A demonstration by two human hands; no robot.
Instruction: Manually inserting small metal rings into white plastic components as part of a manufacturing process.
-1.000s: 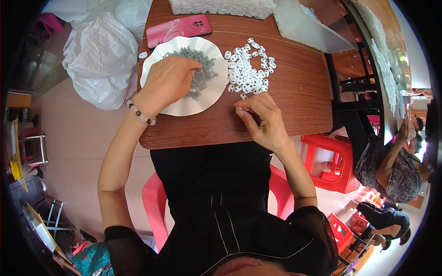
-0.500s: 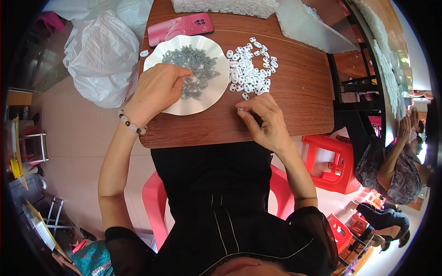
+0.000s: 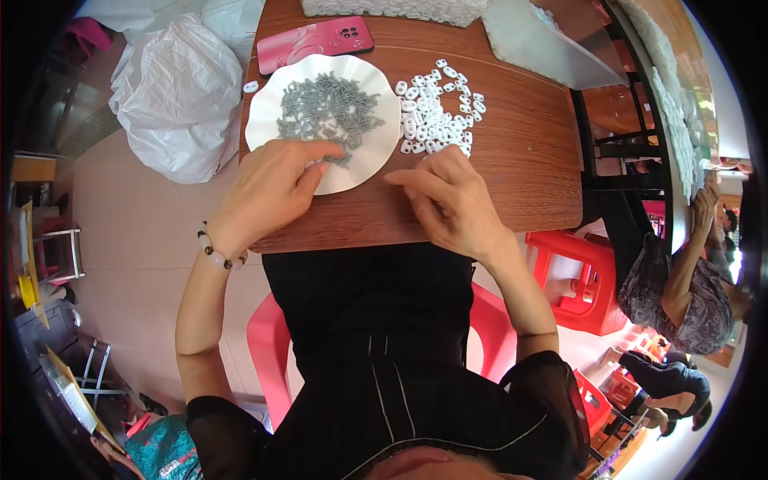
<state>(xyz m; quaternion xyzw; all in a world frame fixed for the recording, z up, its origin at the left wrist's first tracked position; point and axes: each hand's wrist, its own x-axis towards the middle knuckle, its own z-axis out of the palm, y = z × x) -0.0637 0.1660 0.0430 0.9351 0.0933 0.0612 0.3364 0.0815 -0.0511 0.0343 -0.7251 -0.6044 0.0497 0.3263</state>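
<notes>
A white scalloped plate (image 3: 372, 172) holds a heap of small grey rod-shaped pieces (image 3: 328, 104). My left hand (image 3: 276, 188) is over the plate's near left side, its thumb and forefinger bent close together beside the nearest grey pieces. Whatever sits between those fingertips is too small to make out. To the right of the plate lies a pile of small white oval pieces with two holes each (image 3: 436, 120). Just on the near side of this pile is my right hand (image 3: 460, 200), fingers curled and thumb drawn in under the forefinger; its grip is mostly hidden.
A pink phone (image 3: 316, 44) lies behind the plate on the brown wooden table (image 3: 528, 176). One white piece (image 3: 250, 86) sits alone at the left edge. A white plastic bag (image 3: 176, 104) stands left of the table, a red stool (image 3: 576, 280) to the right. People sit farther right.
My left hand has drawn back from the middle of the grey heap toward the plate's near edge. My right hand has shifted slightly left, and the white piece at its fingertips no longer shows.
</notes>
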